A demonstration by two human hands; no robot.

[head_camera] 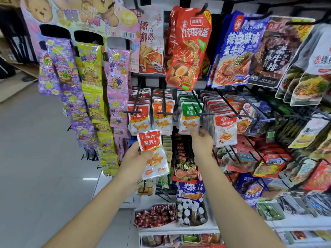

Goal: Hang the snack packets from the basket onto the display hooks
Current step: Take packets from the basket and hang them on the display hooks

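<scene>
Packet (pixel 154 153) is resting pinched in our left hand (pixel 137 155), just below the left hooks (pixel 137 99). We are judging it light, floppy and slick, best held near its top seam. Our right hand (pixel 201 140) is hovering farther right, its grip too blurred to tell.

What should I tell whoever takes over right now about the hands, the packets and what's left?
Left hand grips a red-topped packet, not yet hung.
Right hand reaches the hanging green-topped packet; fingers blurred, grip unclear.
Matching hung red-topped packets already sit on the hook just above the held one.
Left to do: probably hang the held packet there. Basket not in view.
</scene>
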